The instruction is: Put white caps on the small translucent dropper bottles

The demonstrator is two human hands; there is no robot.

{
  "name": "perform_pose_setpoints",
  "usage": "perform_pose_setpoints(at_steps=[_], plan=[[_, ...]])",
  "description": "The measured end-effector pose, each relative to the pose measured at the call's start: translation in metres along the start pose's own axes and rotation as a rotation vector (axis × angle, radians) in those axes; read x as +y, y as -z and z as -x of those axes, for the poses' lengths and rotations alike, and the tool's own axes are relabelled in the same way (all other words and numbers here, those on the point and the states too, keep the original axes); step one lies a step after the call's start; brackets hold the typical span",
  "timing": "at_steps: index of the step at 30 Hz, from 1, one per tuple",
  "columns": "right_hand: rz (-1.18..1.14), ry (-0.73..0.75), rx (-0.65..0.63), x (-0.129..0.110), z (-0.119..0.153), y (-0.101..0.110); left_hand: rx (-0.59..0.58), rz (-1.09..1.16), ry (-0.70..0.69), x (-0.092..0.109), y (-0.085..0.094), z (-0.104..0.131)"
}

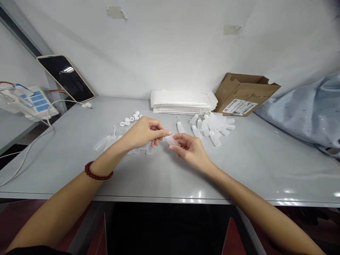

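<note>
Brown cardboard box (243,95), contents hidden, stands beyond left hand (145,132) and right hand (195,151), whose fingers (161,133) pinch a translucent piece (171,140).

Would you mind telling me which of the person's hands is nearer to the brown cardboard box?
Right. The right hand is nearer, to the left of the cardboard box and closer to the person; the left hand is farther left.

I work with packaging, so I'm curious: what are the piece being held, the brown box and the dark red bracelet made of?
Held piece: probably thin plastic; it looks translucent with a slight sheen.
Brown box: cardboard, by its matte brown panels and cut edges.
Bracelet: shiny beads; wood, stone or plastic, I can't tell.
</note>
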State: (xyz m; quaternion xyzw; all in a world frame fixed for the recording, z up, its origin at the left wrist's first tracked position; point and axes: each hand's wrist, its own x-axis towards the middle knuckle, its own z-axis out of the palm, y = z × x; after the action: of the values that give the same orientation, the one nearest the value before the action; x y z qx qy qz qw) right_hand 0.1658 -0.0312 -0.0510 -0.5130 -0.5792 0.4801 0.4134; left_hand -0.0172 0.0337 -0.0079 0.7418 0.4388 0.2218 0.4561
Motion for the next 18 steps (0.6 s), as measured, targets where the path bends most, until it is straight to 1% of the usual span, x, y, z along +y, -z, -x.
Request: perform_pose_setpoints(at_steps=[2,4,6,8,11,13,18], plan=[[0.058,0.022,0.045,0.002,0.000,0.000,0.010,-0.010,0.023,0.000,-0.002,0.000],[0.047,-0.001,0.048,0.000,0.000,0.001,0.001,-0.002,0.025,0.000,-0.002,0.000],[-0.049,-0.065,-0.024,-0.003,0.000,0.004,-0.033,0.023,-0.003,0.000,-0.001,0.000],[-0.190,-0.128,-0.142,-0.006,-0.001,0.008,-0.073,0.048,-0.045,0.001,0.002,0.001],[-0.359,-0.178,-0.276,-0.007,-0.004,0.013,-0.116,0.033,-0.099,0.002,0.008,0.003],[-0.417,-0.194,-0.306,-0.005,-0.006,0.015,-0.132,0.013,-0.126,0.002,0.011,0.004],[-0.423,-0.157,-0.283,-0.004,-0.009,0.015,-0.169,0.056,-0.229,0.001,0.013,0.005]])
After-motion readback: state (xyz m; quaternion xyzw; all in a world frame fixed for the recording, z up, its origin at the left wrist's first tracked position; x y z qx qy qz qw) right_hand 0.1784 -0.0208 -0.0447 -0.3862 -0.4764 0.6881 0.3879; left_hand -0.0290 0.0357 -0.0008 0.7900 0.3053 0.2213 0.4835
